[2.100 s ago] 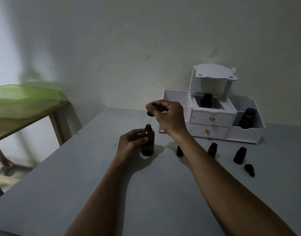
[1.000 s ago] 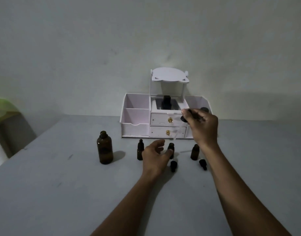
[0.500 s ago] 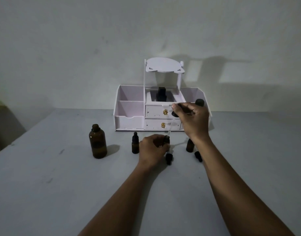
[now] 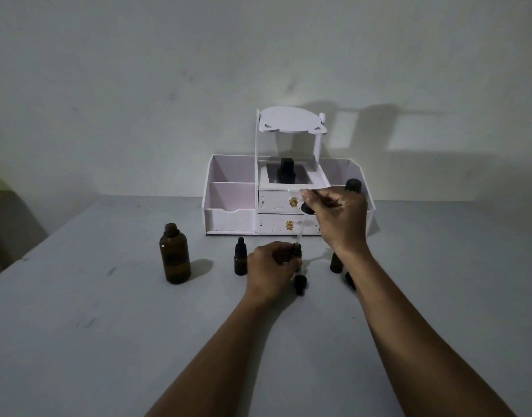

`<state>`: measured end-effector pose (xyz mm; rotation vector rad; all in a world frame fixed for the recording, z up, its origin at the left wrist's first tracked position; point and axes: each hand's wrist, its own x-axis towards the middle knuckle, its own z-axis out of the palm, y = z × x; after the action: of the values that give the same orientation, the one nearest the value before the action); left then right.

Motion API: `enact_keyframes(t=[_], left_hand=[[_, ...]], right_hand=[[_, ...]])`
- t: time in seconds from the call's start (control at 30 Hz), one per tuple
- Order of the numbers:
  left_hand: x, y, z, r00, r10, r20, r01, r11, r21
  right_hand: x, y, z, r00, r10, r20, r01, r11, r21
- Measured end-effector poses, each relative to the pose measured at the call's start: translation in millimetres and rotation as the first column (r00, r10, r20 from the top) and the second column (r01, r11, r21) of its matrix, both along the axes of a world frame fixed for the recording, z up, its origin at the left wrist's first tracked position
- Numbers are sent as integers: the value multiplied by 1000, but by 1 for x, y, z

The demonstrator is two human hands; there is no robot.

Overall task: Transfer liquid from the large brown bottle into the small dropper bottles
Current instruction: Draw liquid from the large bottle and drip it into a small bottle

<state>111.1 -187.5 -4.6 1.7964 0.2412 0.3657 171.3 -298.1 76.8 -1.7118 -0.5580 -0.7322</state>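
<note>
Left hand (image 4: 272, 266) grips a small dropper bottle (image 4: 297, 249), mostly hidden by fingers, before the white organizer (image 4: 231, 218); right hand (image 4: 340, 218) pinches a faint glass pipette (image 4: 306, 209).

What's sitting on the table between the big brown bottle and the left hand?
In the head view, one small dark capped dropper bottle stands upright between the large brown glass bottle and the left hand, nearer the hand.
</note>
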Motion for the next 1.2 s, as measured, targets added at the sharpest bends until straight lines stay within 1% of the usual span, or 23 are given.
enact_keyframes(t=[0.23,0.37,0.43,0.53,0.6,0.67,0.77,0.83,0.87,0.97,1.03,1.1,1.13,1.2], left_hand=[[-3,0,2,1000,-12,7,12,1000,-17],[-7,-4,4,999,-49,15,49,999,-21],[-9,-5,6,999,-43,4,43,999,-32],[-13,-1,9,1000,-22,4,22,1000,10],[-21,4,13,999,-43,9,43,999,28],[-35,11,17,997,-58,49,53,995,89],[-67,31,31,982,-47,184,22,991,134],[-84,50,41,951,22,307,-60,992,115],[-90,62,46,926,85,369,-131,986,100],[-100,102,54,815,307,491,-352,936,-2],[-100,129,55,760,413,502,-461,887,-32],[-98,155,50,749,480,458,-511,857,-62],[-96,167,45,761,491,424,-506,858,-86],[-94,182,33,813,462,355,-448,885,-125]], right_hand=[[-3,0,0,1000,-4,-14,4,1000,4],[-6,-1,1,1000,3,-29,-3,1000,9],[-8,-2,4,999,9,-39,-8,999,39],[-8,-6,10,1000,5,-29,-1,994,109],[-11,-7,14,1000,-1,-11,3,987,158],[-13,-7,19,1000,-13,4,11,977,215],[-21,1,30,999,30,28,-37,959,280],[-26,12,36,997,70,44,-80,947,311],[-30,20,39,994,99,48,-109,939,325],[-42,48,47,979,194,68,-205,916,346],[-49,67,51,964,254,77,-264,898,353],[-53,87,54,949,309,71,-313,878,361],[-54,96,54,941,332,68,-333,872,359],[-57,112,52,930,363,64,-361,865,348]])
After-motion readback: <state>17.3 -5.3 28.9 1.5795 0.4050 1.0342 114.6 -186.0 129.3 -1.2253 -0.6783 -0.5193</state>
